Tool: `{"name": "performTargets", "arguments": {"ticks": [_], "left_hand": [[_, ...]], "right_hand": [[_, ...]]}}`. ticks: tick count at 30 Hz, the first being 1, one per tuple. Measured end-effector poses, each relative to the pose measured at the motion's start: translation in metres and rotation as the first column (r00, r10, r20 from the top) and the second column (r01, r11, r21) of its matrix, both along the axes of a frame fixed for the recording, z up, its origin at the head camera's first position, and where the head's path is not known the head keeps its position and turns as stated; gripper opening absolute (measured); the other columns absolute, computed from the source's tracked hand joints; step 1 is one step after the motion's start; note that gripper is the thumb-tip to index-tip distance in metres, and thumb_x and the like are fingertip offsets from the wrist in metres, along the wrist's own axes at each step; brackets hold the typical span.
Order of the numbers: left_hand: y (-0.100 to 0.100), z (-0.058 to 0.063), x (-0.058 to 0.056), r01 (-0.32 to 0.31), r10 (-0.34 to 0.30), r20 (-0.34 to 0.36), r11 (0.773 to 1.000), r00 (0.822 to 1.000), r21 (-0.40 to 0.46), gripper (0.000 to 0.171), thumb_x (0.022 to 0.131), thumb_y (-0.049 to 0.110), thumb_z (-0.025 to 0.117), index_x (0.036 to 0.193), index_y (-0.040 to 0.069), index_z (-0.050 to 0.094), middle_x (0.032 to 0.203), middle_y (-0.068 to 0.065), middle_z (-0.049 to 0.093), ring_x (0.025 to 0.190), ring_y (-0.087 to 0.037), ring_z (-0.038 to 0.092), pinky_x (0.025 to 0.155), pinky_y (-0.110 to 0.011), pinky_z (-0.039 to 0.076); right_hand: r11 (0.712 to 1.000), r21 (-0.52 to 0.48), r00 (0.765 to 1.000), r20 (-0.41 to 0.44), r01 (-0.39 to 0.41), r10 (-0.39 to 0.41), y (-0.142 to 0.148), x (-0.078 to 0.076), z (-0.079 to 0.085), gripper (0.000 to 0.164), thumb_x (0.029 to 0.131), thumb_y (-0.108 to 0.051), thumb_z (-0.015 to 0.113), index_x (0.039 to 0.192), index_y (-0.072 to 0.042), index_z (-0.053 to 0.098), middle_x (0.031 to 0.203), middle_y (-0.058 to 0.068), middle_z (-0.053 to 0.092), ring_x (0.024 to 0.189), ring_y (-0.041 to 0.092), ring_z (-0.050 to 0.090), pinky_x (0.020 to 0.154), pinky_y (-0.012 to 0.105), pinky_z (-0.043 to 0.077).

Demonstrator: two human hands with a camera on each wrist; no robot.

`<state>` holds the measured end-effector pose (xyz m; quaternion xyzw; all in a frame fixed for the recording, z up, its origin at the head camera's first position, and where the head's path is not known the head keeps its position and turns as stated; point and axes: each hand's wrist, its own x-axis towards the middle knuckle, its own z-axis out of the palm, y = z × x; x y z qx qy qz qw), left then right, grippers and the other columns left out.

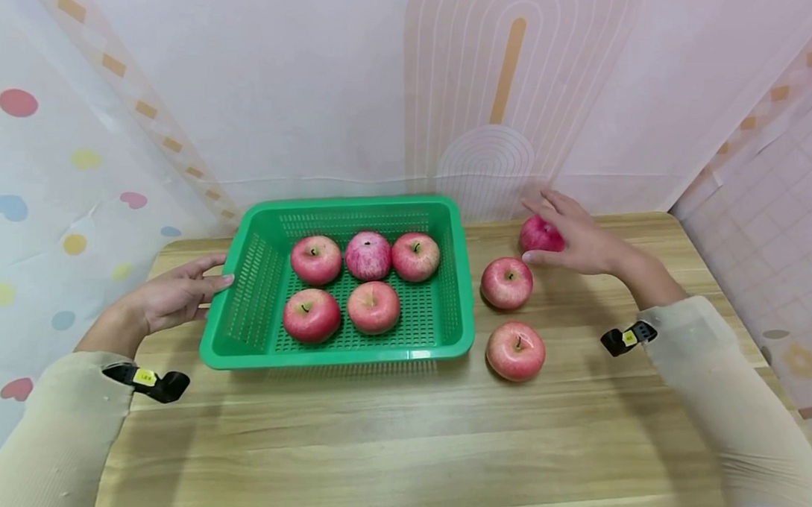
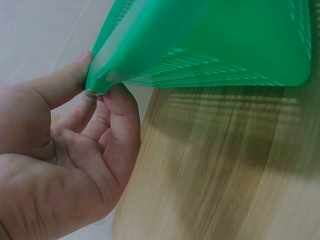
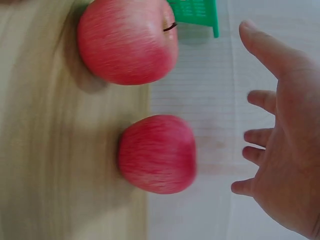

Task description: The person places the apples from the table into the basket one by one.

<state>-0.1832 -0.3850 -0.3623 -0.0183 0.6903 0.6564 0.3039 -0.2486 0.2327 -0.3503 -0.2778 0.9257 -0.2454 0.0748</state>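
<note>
Far apple point(image 1: 537, 236): nine o'clock from right hand point(image 1: 577, 237), below the fingers — apart
Right hand: nearer — fingers spread
Left hand point(image 1: 176, 294): pinches basket point(image 1: 335, 359) rim

Presenting a pale wood-grain tabletop point(image 1: 386, 447), running its grain from side to side. Supporting a green perforated plastic basket point(image 1: 467, 323) left of centre, toward the rear. Carrying a front red apple point(image 1: 515, 353), a middle red apple point(image 1: 506, 285) and a rear red apple point(image 1: 533, 238) right of the basket.
</note>
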Motion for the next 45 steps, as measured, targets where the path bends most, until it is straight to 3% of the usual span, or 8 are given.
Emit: {"name": "performTargets", "arguments": {"ticks": [4,13,18,23,26,37,45], "left_hand": [[0.0,0.0,0.0,-0.002,0.002,-0.003,1.0,1.0,-0.001,0.032,0.111,0.011,0.044,0.138,0.027,0.038,0.107,-0.002,0.074,0.094,-0.018,0.073,0.079,-0.035,0.061],[0.0,0.0,0.0,-0.008,0.008,-0.008,1.0,1.0,-0.023,0.032,0.111,0.012,0.045,0.138,0.028,0.038,0.107,0.0,0.073,0.095,-0.016,0.073,0.08,-0.035,0.061],[0.0,0.0,0.001,-0.008,0.008,-0.008,1.0,1.0,-0.015,0.032,0.111,0.011,0.045,0.138,0.028,0.039,0.107,-0.001,0.073,0.095,-0.017,0.073,0.08,-0.035,0.061],[0.0,-0.001,0.001,-0.004,0.004,-0.006,1.0,1.0,-0.013,0.032,0.111,0.011,0.045,0.138,0.028,0.038,0.107,-0.002,0.074,0.094,-0.018,0.073,0.079,-0.036,0.062],[0.0,-0.001,0.001,-0.004,0.004,-0.006,1.0,1.0,-0.012,0.032,0.111,0.011,0.044,0.138,0.028,0.038,0.107,-0.002,0.074,0.095,-0.018,0.073,0.08,-0.036,0.062],[0.0,-0.001,0.001,0.008,-0.008,-0.012,1.0,1.0,-0.001,0.032,0.111,0.011,0.043,0.138,0.028,0.039,0.108,-0.002,0.074,0.096,-0.018,0.073,0.08,-0.036,0.061],[0.0,-0.001,0.001,0.005,-0.005,-0.013,1.0,1.0,0.001,0.031,0.111,0.011,0.043,0.137,0.028,0.039,0.108,-0.002,0.074,0.095,-0.018,0.073,0.08,-0.036,0.062]], "right_hand": [[0.996,-0.062,0.997,0.043,0.067,-0.065,0.003,-0.002,-0.011,0.095,0.092,-0.032,0.077,0.163,-0.01,0.018,0.167,0.027,0.002,0.153,0.046,0.003,0.113,0.073,0.022],[0.956,-0.236,0.984,0.075,0.172,-0.159,0.01,-0.009,-0.036,0.102,0.09,-0.026,0.078,0.164,-0.013,0.008,0.167,0.026,-0.001,0.153,0.047,0.003,0.116,0.074,0.014],[0.893,-0.408,0.982,0.09,0.19,-0.167,0.013,-0.014,-0.05,0.099,0.09,-0.013,0.076,0.163,-0.007,0.011,0.166,0.025,0.007,0.152,0.044,0.008,0.119,0.068,0.013],[0.807,-0.534,0.966,0.186,0.252,-0.179,0.016,-0.018,-0.059,0.096,0.091,-0.004,0.073,0.164,-0.008,0.011,0.166,0.026,0.011,0.151,0.047,0.013,0.121,0.063,0.015],[0.773,-0.564,0.955,0.226,0.289,-0.192,0.017,-0.02,-0.062,0.093,0.093,-0.005,0.073,0.164,-0.01,0.013,0.165,0.028,0.015,0.151,0.047,0.017,0.121,0.061,0.017],[0.701,-0.624,0.937,0.265,0.347,-0.228,0.018,-0.029,-0.078,0.08,0.096,0.003,0.066,0.162,-0.008,0.023,0.161,0.026,0.029,0.148,0.043,0.028,0.121,0.055,0.024],[0.711,-0.607,0.935,0.253,0.355,-0.25,0.012,-0.034,-0.087,0.081,0.093,0.003,0.069,0.161,-0.01,0.028,0.158,0.024,0.036,0.142,0.04,0.037,0.117,0.052,0.034]]}}
